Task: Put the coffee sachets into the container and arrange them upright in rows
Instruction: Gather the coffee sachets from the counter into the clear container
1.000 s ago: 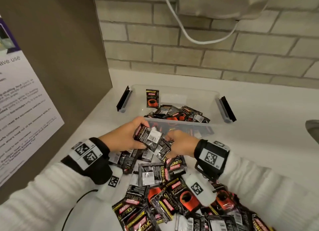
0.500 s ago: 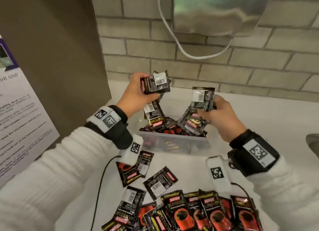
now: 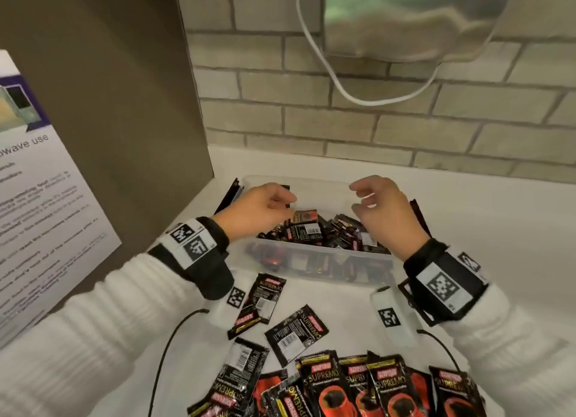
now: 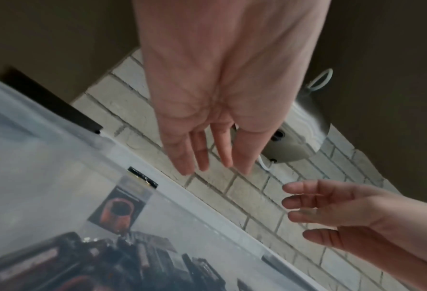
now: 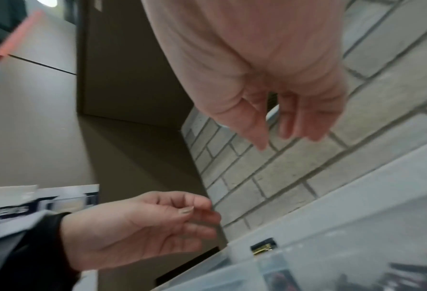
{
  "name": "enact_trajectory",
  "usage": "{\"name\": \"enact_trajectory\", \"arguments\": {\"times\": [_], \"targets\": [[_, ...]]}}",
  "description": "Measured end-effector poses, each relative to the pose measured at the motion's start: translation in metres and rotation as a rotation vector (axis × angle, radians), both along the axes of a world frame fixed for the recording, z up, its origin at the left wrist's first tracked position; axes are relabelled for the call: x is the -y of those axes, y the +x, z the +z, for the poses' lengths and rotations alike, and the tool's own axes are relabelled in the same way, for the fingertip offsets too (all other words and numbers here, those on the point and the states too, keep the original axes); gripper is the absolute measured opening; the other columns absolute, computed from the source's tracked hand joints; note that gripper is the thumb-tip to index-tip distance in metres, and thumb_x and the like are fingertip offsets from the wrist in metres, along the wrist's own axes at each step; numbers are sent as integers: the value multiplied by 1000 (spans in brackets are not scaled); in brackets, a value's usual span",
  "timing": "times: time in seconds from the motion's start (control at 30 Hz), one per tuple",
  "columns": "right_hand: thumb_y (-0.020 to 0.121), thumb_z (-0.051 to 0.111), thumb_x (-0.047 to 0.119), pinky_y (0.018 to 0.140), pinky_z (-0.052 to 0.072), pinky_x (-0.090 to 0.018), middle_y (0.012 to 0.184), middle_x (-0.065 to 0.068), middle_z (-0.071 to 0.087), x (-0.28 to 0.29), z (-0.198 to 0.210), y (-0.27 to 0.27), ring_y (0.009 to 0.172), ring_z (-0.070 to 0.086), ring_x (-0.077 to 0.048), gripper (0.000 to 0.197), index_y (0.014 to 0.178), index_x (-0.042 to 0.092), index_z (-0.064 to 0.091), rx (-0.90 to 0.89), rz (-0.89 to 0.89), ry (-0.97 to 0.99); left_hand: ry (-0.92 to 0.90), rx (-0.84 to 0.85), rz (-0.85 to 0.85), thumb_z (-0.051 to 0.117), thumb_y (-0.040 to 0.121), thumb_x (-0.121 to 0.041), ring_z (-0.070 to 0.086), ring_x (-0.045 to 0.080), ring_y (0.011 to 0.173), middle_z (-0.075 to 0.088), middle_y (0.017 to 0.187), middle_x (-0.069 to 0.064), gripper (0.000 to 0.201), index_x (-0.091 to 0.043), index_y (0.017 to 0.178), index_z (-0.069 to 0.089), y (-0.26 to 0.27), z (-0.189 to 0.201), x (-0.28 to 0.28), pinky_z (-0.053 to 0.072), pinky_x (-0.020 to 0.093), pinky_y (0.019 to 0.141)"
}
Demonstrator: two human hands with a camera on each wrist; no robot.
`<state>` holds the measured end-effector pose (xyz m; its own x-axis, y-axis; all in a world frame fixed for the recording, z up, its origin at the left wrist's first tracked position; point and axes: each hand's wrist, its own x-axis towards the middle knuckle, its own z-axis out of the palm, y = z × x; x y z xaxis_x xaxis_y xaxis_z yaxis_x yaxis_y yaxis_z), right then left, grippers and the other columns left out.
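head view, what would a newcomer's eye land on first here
Probably the two empty hands, left hand and right hand, poised over the clear plastic container at the back of the white counter. Inside it a jumble of black and red coffee sachets lies flat, not upright. Nearer the camera, more loose sachets are strewn over the counter.
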<state>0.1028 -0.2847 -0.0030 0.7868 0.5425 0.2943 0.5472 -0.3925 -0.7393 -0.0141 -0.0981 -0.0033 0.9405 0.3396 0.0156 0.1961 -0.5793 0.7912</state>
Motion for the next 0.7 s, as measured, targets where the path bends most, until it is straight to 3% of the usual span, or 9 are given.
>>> {"name": "enact_trajectory", "arguments": {"times": [0.07,0.1,0.2,0.3,0.37,0.43,0.53,0.63,0.7], "targets": [[88,57,8,64,44,-15,87,6,57,-3,6,-30,72,54,-7,17,98,23,59,-88,295,-61,-54,6,-71,62,87,-8,60,-2,87,65,100,-6,17,-20,99,62,-25,5,-5,45,5,75],[88,59,15,65,47,-15,86,8,59,-4,5,-43,72,55,-5,14,99,25,60,-130,452,-179,-76,-25,-114,63,85,-5,62,-3,81,67,93,-5,17,-19,94,65,-37,5,-7,47,7,75],[89,59,32,86,47,-26,111,3,59,-12,-20,-66,99,57,-11,33,120,21,56,-49,715,-630,39,-245,-223,65,85,-12,62,-1,84,69,94,-9,15,-25,91,68,-67,-7,-11,49,16,79],[84,63,40,101,38,-32,132,-4,45,-19,-51,-75,120,42,-19,60,134,14,43,86,772,-842,306,-431,-283,66,85,-31,51,4,109,56,118,-13,29,-33,114,61,-80,-38,-12,41,23,98],[78,71,36,101,34,-32,130,-6,40,-22,-64,-78,120,34,-21,70,135,12,39,132,827,-928,416,-494,-325,68,82,-36,37,9,120,43,132,-11,55,-33,133,46,-82,-58,-10,33,26,106],[74,76,30,102,31,-32,126,-6,39,-23,-71,-77,118,32,-21,72,133,12,38,146,849,-991,453,-527,-368,71,80,-32,28,13,125,33,142,-9,73,-35,142,32,-80,-73,-7,29,32,109],[72,77,25,93,38,-32,109,-3,42,-24,-75,-75,103,34,-16,54,117,13,49,124,820,-963,528,-565,-419,73,77,-29,27,17,123,25,149,-9,90,-40,146,17,-74,-80,-5,34,45,104],[82,67,17,81,39,-27,102,-2,39,-23,-72,-71,94,41,-15,28,106,7,57,108,807,-929,552,-588,-446,77,73,-34,27,18,119,28,142,-7,98,-39,147,12,-65,-78,-5,34,38,102],[90,56,12,78,37,-24,100,-1,42,-21,-66,-71,92,44,-16,13,102,7,58,102,807,-863,549,-598,-445,79,70,-36,28,17,117,32,131,-4,96,-36,146,21,-61,-76,-3,35,35,101]]}}
